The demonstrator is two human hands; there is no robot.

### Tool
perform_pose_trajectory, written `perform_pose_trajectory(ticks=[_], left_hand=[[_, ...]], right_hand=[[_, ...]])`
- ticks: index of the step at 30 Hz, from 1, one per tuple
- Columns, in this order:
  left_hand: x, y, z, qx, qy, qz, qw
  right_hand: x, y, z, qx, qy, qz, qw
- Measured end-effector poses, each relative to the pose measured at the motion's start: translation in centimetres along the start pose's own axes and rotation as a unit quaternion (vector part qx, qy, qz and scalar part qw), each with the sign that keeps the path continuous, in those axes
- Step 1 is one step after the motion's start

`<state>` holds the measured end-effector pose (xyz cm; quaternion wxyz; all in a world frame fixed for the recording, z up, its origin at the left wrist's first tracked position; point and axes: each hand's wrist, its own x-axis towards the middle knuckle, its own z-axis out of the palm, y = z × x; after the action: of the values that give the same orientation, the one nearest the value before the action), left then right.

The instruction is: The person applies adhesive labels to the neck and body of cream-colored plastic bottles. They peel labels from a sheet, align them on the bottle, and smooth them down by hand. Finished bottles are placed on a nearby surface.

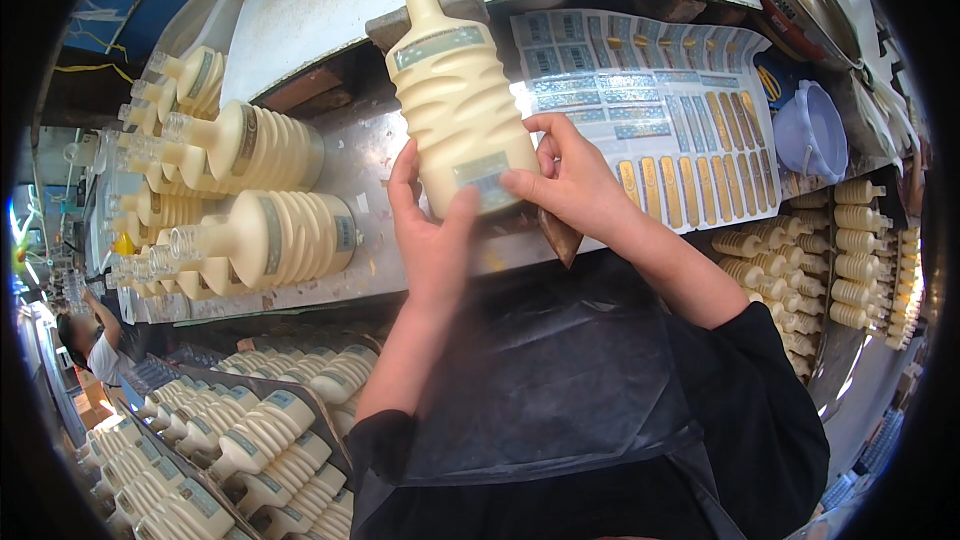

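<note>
A cream bottle (452, 90) with wavy ridges and a clear threaded neck lies in front of me, its neck pointing away. Its shoulder rests against a rough grey block (478, 6). One bluish label band runs across the shoulder, and a rectangular bluish label (484, 178) sits near the base. My left hand (432, 230) grips the lower left side, thumb at that label, slightly blurred. From the right, my right hand (575, 178) holds the lower edge, with its thumb on the label's right end. Beside the bottle lies a sheet of blue and gold labels (640, 145).
Several labelled cream bottles (290, 240) lie on the metal bench at left. More fill trays (265, 430) below left and racks (780, 270) at right. A lavender bucket (810, 130) stands at the right end. Another person (100, 350) is at far left.
</note>
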<state>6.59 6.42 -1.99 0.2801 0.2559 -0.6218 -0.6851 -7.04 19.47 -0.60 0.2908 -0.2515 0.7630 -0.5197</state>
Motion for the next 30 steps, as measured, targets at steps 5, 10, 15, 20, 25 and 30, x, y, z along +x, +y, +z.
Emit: perform_pose_trajectory(ticks=[5, 10, 15, 20, 25, 30], left_hand=[[0.1, -0.3, -0.1, 0.017, -0.001, 0.012, 1.000], [-0.2, 0.4, 0.4, -0.001, -0.006, -0.003, 1.000], [-0.2, 0.9, 0.9, 0.034, -0.005, -0.003, 0.999], [-0.1, 0.1, 0.4, 0.032, -0.007, 0.015, 0.999], [0.3, 0.2, 0.6, 0.013, 0.016, 0.000, 1.000], [0.4, -0.2, 0.6, 0.025, 0.025, 0.003, 0.999]], right_hand=[[-0.1, 0.0, 0.1, 0.013, -0.002, 0.002, 1.000], [0.7, -0.4, -1.7, 0.139, -0.033, 0.055, 0.988], [0.5, -1.8, -3.2, 0.172, 0.020, -0.041, 0.984], [0.2, -2.9, -3.1, 0.196, 0.012, -0.057, 0.979], [0.2, -1.5, -2.4, 0.101, -0.025, 0.004, 0.995], [0.4, -1.2, -0.5, -0.057, 0.020, -0.005, 0.998]])
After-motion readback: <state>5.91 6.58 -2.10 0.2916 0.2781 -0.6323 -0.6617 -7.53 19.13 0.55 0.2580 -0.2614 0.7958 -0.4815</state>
